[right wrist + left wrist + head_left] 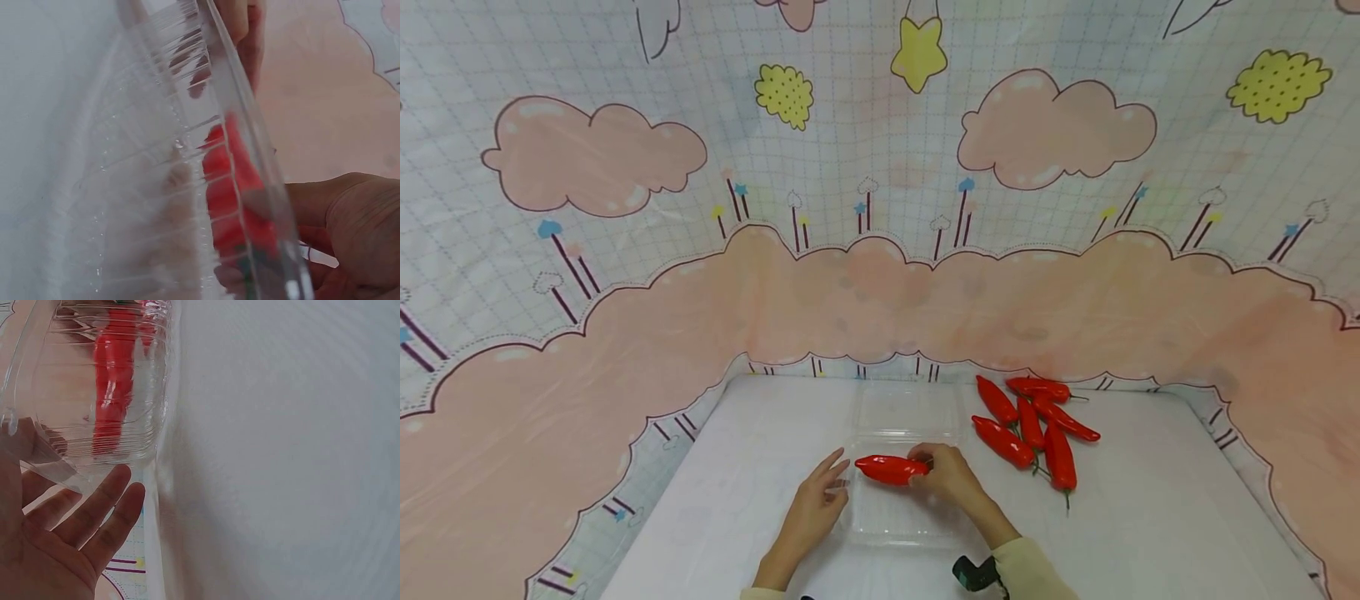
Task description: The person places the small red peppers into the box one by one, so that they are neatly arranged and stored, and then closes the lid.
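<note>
The red chili pepper (pixel 883 470) is lying within the clear clamshell (pixel 897 523), perhaps touching its base; the right hand (pixel 953 479) is pinching its stem end. The left hand (pixel 814 507), fingers loosely spread, is holding nothing. Six more peppers (pixel 1031 425) are remaining outside.

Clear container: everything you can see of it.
The clear container looks like thin, glossy, see-through plastic with ribbed walls and a rim. It lies open on the white table, one half toward the person, the other behind it. The right hand holds a red pepper over or in the nearer half. The left hand is at its left edge; contact is unclear.
</note>
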`<state>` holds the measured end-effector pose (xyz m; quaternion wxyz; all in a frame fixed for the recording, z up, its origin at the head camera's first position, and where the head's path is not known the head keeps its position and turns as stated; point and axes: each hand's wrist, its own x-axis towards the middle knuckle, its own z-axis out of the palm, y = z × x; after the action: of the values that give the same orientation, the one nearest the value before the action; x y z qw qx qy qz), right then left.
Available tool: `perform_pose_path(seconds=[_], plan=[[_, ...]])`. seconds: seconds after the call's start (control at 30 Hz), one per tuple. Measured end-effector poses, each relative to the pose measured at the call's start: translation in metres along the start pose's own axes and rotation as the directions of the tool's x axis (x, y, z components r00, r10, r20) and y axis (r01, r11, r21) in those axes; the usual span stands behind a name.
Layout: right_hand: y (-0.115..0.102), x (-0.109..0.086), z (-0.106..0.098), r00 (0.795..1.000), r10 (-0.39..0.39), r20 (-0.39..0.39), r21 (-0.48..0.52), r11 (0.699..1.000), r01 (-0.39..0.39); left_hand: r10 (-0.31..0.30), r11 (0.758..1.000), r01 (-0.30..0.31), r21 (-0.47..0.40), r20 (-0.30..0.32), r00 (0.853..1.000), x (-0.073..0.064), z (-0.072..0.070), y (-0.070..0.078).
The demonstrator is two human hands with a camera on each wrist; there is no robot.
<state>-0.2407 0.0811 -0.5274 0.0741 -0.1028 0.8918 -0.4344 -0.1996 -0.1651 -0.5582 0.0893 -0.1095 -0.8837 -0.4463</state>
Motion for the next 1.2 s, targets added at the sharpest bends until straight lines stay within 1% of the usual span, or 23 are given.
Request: perform_pose_path(seconds=[0.17,0.5,0.8,1.0,1.2], plan=[[0.001,0.0,0.003,1.0,0.008,0.015,0.006,1.0,-0.008,0.0,1.0,0.0,-0.011,0.003,1.0,0.0,0.0,0.0],[0.003,0.004,0.008,1.0,0.025,-0.001,0.022,0.999,-0.025,-0.007,1.0,0.007,0.013,0.009,1.0,0.001,0.0,0.0],[-0.002,0.002,0.007,0.999,0.04,-0.006,0.038,0.998,-0.04,-0.011,1.0,0.011,0.006,0.005,1.0,0.001,0.001,-0.003],[-0.009,-0.004,-0.002,0.999,-0.026,0.019,0.08,0.997,0.025,-0.008,1.0,0.008,0.009,0.004,1.0,0.0,0.001,-0.002],[-0.022,-0.013,-0.012,0.993,-0.103,0.06,0.12,0.988,0.095,-0.009,1.0,0.009,0.002,0.004,1.0,0.0,0.001,-0.001]])
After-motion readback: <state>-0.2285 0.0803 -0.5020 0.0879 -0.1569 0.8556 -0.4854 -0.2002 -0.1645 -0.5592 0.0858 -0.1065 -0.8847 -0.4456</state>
